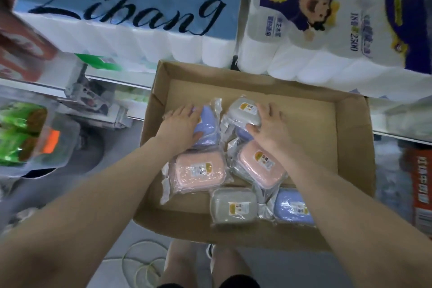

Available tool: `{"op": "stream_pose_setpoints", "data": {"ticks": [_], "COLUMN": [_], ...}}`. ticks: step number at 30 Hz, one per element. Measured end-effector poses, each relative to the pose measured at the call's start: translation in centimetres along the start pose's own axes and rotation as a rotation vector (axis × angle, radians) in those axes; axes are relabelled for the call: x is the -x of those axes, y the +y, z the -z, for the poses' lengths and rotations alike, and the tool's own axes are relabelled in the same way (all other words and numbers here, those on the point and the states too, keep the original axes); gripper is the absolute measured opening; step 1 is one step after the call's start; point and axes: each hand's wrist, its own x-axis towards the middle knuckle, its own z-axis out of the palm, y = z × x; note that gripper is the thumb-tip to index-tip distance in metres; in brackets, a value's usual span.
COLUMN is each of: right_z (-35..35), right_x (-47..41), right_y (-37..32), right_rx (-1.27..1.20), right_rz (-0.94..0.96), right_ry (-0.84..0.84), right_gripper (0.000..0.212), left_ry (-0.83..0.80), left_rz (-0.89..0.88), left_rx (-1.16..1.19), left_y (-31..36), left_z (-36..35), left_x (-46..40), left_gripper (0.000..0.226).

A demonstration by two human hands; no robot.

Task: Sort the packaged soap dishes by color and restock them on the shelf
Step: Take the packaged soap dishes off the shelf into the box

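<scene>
Nearest the body, along the near edge of the cardboard box (346, 147), a grey soap dish (232, 206) and a blue soap dish (293, 208) lie side by side in clear wrappers, long axes running left to right. Just beyond them sit two pink soap dishes, one on the left (198, 172) and one on the right (259, 166), the right one tilted and overlapping another packet.

Farther in, the left hand (181, 124) lies with spread fingers on a second blue dish (207, 127), its thumb curled against the near side. The right hand (268, 127) lies on a far grey dish (245, 111), thumb hooked at its near edge; whether either hand truly grips is hard to tell. A third blue packet peeks out beneath that grey one.

Both dishes lie directly under their hands, so each hand is nearest its own packet, and lifting looks like the next step.

Beyond the box stand toilet paper packs (131, 14) on shelving.
</scene>
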Motion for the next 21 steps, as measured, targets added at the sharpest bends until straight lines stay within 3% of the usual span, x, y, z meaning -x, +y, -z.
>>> {"op": "stream_pose_setpoints", "data": {"ticks": [4, 8, 15, 21], "right_z": [0.4, 2.6, 9.4, 18.3], "right_x": [0.2, 1.7, 5.8, 7.8], "right_y": [-0.1, -0.3, -0.6, -2.0], "right_rx": [0.130, 0.205, 0.337, 0.421], "right_rz": [0.014, 0.074, 0.250, 0.508], "right_ry": [-0.121, -0.098, 0.095, 0.386], "right_gripper": [0.072, 0.070, 0.059, 0.053], "left_ry": [-0.033, -0.043, 0.138, 0.382], "left_rz": [0.008, 0.000, -0.016, -0.016], "left_rx": [-0.019, -0.007, 0.005, -0.058], "left_y": [0.1, 0.5, 2.3, 2.6], "left_z": [-0.2, 1.4, 7.6, 15.8], "left_x": [0.1, 1.1, 4.3, 7.5], "left_gripper": [0.075, 0.076, 0.065, 0.051]}}
